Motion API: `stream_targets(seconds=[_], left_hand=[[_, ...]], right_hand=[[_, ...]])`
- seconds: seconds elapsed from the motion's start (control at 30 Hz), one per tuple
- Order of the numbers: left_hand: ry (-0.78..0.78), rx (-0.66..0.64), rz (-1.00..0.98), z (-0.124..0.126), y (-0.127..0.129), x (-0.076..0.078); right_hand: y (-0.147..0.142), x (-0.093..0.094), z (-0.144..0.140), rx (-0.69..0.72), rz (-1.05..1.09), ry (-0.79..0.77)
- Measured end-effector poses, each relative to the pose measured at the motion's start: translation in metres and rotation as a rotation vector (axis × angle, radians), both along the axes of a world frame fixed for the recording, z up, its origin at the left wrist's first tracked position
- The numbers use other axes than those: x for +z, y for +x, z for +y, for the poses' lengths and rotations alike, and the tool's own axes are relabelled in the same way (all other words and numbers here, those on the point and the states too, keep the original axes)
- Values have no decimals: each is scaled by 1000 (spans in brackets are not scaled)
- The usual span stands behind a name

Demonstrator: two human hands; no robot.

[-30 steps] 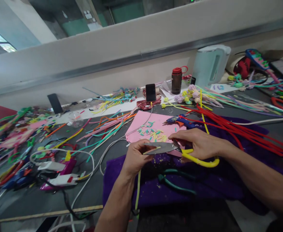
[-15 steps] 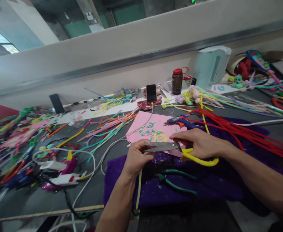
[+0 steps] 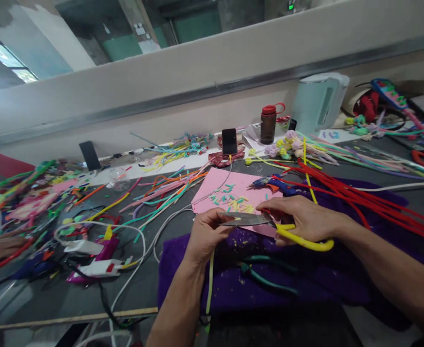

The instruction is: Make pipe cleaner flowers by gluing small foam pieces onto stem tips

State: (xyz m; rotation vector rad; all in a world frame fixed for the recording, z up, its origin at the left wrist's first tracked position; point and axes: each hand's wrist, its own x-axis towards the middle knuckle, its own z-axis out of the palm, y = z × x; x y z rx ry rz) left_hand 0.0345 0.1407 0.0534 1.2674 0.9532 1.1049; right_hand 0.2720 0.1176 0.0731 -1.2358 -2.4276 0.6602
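My right hand (image 3: 300,219) is closed around the yellow handles of a pair of scissors (image 3: 248,220), whose blades point left. My left hand (image 3: 206,236) pinches a pale yellow pipe cleaner (image 3: 211,284); its long end hangs below the palm. The scissor tips reach my left fingertips, and a small pale bit shows at the blades. Behind the hands, short green and yellow cut pieces (image 3: 242,204) lie on a pink sheet (image 3: 208,185). Green-handled pliers (image 3: 269,279) rest on the purple cloth (image 3: 177,260) below the scissors.
A blue glue gun (image 3: 275,183) lies on the sheet's right edge, beside red pipe cleaners (image 3: 342,193). A phone (image 3: 229,141), bottle (image 3: 268,125) and kettle (image 3: 316,103) stand behind. White cables (image 3: 143,241) cross the left side. Another person's hand (image 3: 2,248) is at far left.
The view has shifted slightly. The scissor blades look closer together, with a pale bit now visible at them. At far left, another person's hand has come further into view.
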Motion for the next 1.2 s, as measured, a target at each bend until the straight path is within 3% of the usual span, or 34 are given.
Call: stream_targets(seconds=[0.3,1.2], left_hand=[[13,-73,0,2,-6,-4],[-7,-62,18,0,-4,1]], right_hand=[[4,0,0,26,-39,34],[0,5,1,37,66,56]])
